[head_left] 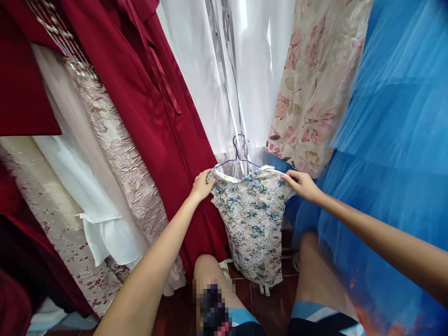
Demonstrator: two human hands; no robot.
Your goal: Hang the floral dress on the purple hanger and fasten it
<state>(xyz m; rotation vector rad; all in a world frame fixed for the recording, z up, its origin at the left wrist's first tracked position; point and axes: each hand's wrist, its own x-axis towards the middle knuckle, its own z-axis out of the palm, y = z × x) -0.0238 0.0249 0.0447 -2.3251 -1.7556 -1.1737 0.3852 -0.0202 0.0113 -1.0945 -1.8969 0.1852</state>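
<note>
Blouse (254,219): Held at Both Shoulders

Your left hand (203,185) pinches the left shoulder edge. At centre, the hanger (237,157) rises from the neckline; the long axis runs from there down to the hem, midway between your hands. Your right hand (301,184) pinches the opposite shoulder edge. Neither hand is nearer.
</note>
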